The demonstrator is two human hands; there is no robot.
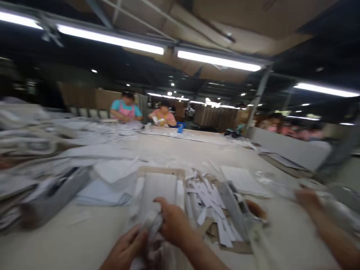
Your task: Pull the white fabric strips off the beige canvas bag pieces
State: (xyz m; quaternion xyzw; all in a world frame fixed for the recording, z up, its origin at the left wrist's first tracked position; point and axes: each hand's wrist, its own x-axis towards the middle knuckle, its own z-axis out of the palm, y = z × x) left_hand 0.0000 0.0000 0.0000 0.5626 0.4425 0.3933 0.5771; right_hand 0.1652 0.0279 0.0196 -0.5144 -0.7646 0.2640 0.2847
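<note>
Both my hands, left [123,250] and right [173,225], pinch a white wad [153,224] low over the surface [182,150], before a tray [161,171]; many strips [208,198] lie loose beside it, so I judge plenty remains.

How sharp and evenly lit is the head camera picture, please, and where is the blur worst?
Head view: motion blur smears everything, worst over the paper stacks at left; the left hand and the right hand gripping the white bundle look soft; the tube lights glare under a dark roof.

Paper strips [209,202] right of tray [160,176]
</note>
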